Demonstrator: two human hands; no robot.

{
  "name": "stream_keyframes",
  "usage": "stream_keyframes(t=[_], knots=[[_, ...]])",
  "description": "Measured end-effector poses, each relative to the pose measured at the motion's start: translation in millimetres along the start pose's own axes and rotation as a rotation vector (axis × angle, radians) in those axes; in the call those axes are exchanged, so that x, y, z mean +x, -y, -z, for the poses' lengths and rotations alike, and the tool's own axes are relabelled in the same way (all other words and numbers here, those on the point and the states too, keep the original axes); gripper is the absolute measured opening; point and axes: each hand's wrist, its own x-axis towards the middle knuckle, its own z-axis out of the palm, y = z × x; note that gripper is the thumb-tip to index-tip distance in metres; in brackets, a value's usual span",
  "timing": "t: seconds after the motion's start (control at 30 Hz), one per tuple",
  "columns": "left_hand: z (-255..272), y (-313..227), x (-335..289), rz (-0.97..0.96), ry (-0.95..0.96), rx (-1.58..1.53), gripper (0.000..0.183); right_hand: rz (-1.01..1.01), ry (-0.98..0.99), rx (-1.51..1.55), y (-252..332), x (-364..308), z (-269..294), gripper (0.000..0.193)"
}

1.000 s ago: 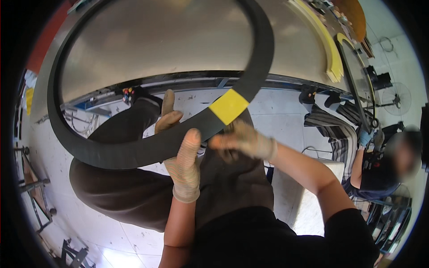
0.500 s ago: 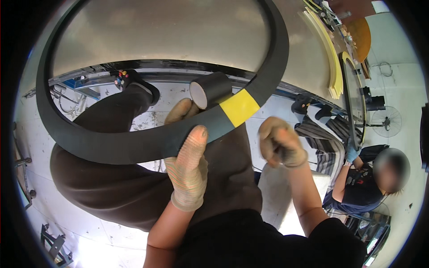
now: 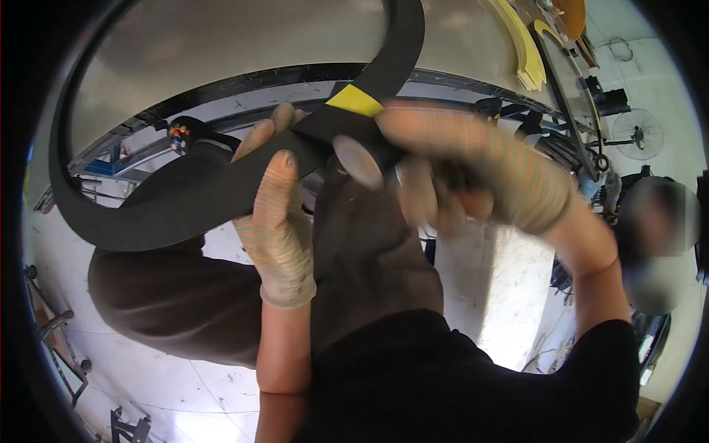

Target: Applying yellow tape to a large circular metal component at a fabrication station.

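Note:
My left hand (image 3: pixel 277 229), in a striped knit glove, is closed on the lower side of a large flat black ring (image 3: pixel 170 210), thumb on the near face and fingertips showing past its inner edge. A bare yellow section (image 3: pixel 356 100) shows on the ring just right of that grip. Close below the yellow section is a roll of black tape (image 3: pixel 358 161), its pale core end showing. My right hand (image 3: pixel 487 170), gloved alike and smeared by motion, has its fingers round the roll's right side. Whether the tape's strip is stuck to the ring is unclear.
A metal-topped table (image 3: pixel 244 37) lies beyond my knees, with the ring's far part over it. Curved yellow strips (image 3: pixel 523 48) lie at its right end. A pale block-like seat (image 3: pixel 491 277) stands at my right. A co-worker (image 3: pixel 653 244) sits farther right, near a fan (image 3: pixel 636 138).
My right hand has moved left and up to the tape roll, which has turned and come to the ring's near side. The ring has shifted left and tilted, and black now covers part of the yellow.

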Motion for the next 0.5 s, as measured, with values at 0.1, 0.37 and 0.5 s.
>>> stream_keyframes(t=[0.1,0.37,0.5], knots=[[5,1,3,-0.012,0.018,0.056,0.054,-0.398,0.078,0.144,-47,-19,-8,0.062],[13,9,7,-0.096,0.038,0.125,0.057,0.118,-0.089,0.18,-130,105,19,0.047],[2,8,0,0.137,0.033,-0.139,0.06,0.362,-0.012,0.207,-141,121,44,0.052]])
